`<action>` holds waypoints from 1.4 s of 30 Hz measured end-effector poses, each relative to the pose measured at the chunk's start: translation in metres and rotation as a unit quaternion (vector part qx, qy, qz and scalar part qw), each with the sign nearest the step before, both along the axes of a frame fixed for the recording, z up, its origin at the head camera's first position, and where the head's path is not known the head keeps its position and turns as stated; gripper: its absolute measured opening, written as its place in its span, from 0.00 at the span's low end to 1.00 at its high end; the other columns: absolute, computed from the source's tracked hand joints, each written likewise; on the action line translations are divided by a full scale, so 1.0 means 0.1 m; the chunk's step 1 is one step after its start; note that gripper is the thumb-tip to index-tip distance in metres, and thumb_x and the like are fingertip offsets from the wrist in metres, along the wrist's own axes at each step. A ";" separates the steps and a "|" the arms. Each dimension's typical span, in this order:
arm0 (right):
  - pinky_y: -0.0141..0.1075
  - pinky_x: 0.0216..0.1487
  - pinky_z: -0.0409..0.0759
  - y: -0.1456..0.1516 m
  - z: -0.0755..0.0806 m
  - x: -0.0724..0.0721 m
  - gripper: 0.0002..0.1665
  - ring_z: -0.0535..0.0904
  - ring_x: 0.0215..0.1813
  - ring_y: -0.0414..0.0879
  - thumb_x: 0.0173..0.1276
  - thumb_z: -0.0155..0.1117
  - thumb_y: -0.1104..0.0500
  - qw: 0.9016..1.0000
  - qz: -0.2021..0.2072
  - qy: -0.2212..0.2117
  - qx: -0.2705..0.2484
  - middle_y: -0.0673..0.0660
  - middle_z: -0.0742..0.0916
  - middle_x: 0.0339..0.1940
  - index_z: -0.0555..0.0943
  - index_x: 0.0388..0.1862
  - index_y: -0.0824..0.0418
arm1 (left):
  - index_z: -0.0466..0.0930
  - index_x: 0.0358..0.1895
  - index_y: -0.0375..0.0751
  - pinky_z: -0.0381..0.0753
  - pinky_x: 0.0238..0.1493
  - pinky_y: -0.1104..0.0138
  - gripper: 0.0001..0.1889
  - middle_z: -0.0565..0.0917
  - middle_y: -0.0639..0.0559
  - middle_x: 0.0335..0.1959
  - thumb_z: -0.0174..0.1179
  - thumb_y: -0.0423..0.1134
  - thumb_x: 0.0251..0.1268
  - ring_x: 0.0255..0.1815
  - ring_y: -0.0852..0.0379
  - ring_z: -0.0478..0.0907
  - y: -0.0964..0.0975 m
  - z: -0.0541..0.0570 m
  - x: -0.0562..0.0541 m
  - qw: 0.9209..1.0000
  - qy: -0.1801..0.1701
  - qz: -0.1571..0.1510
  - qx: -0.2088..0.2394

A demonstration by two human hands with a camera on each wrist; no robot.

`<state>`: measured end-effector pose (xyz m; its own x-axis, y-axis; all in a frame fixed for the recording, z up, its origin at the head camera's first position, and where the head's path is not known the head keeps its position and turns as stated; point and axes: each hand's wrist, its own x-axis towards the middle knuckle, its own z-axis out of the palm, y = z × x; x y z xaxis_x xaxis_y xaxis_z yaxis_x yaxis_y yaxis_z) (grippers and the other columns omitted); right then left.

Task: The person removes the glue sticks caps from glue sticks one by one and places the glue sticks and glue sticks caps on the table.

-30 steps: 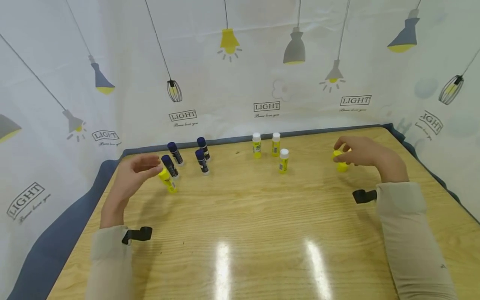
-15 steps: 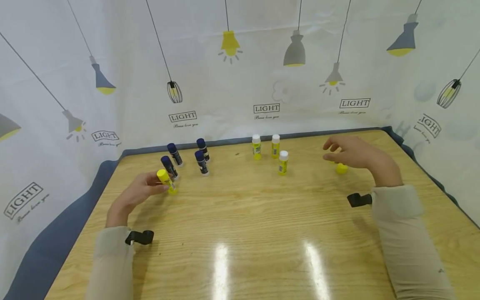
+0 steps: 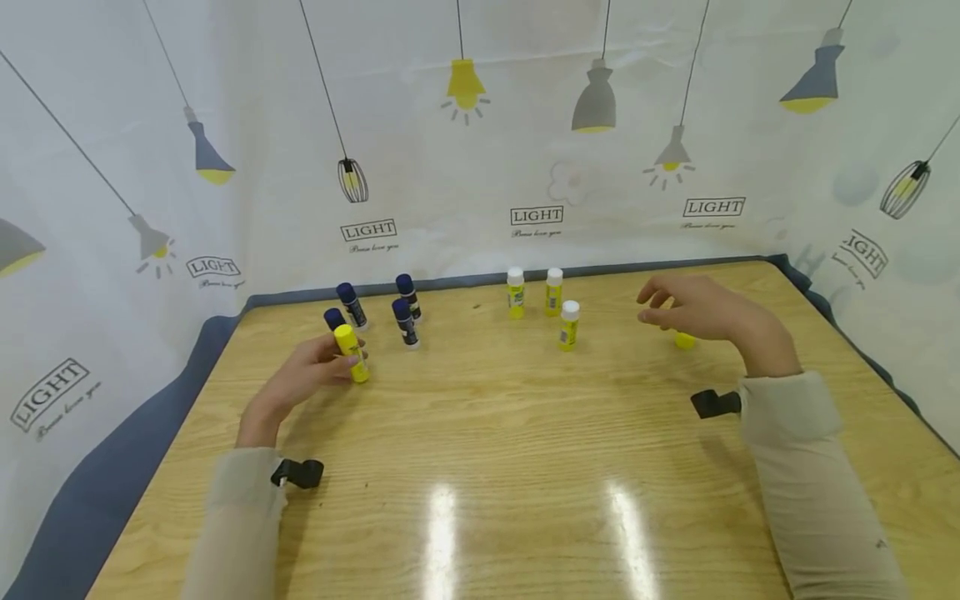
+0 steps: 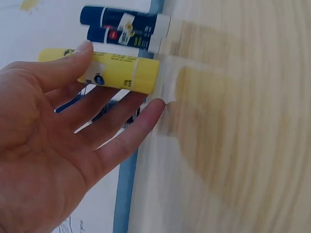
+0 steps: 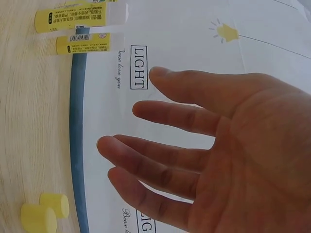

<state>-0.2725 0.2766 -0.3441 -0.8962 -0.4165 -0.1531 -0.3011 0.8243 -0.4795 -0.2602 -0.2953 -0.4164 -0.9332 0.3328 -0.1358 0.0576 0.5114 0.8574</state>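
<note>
My left hand (image 3: 294, 382) pinches a yellow glue stick (image 3: 358, 367) between thumb and fingers; the stick leans slightly. In the left wrist view the thumb lies across this yellow stick (image 4: 119, 70), with other fingers behind it. Just beyond are several navy glue sticks (image 3: 406, 325), one partly hidden by the held stick. My right hand (image 3: 708, 310) hovers with relaxed fingers, holding nothing. Beneath it a short yellow cylinder (image 3: 684, 340) is partly visible. The right wrist view shows two such yellow cylinders (image 5: 39, 218), which look like caps, on the table.
Three yellow glue sticks with white tops (image 3: 568, 327) stand upright at the back middle of the wooden table (image 3: 480, 433). A lamp-print cloth (image 3: 450, 150) rises behind the far edge. Black wrist cameras (image 3: 298, 473) sit on both cuffs.
My left hand has come down, taken hold of the yellow glue stick, and moved it slightly right. My right hand has drifted left, away from the yellow cylinders.
</note>
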 end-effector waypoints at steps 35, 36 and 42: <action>0.47 0.46 0.86 -0.43 -0.01 0.05 0.17 0.87 0.44 0.49 0.80 0.60 0.52 0.994 0.046 0.079 -0.056 0.60 0.89 0.49 0.81 0.57 0.62 | 0.79 0.62 0.45 0.88 0.45 0.60 0.21 0.85 0.46 0.49 0.62 0.52 0.76 0.50 0.49 0.85 1.33 0.01 0.20 0.988 0.139 -0.013 -0.069; 0.46 0.46 0.86 -0.45 -0.02 0.05 0.16 0.87 0.43 0.49 0.80 0.60 0.52 0.994 0.046 0.080 -0.057 0.60 0.89 0.49 0.81 0.57 0.62 | 0.79 0.62 0.45 0.88 0.46 0.60 0.21 0.86 0.46 0.49 0.62 0.53 0.75 0.50 0.49 0.85 1.35 0.01 0.20 0.987 0.141 -0.014 -0.072; 0.42 0.41 0.85 -0.58 -0.08 0.05 0.14 0.86 0.40 0.46 0.80 0.61 0.54 0.993 0.064 0.086 -0.059 0.59 0.90 0.46 0.82 0.55 0.60 | 0.81 0.61 0.46 0.88 0.43 0.61 0.22 0.87 0.48 0.49 0.64 0.55 0.73 0.48 0.52 0.85 1.49 0.00 0.21 0.986 0.147 -0.016 -0.078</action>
<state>-0.2673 0.2183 -0.3519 -0.8430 -0.5353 0.0534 -0.4859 0.7152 -0.5024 -0.2391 -0.1464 -0.4160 -0.9290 0.3595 0.0876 0.3106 0.6291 0.7125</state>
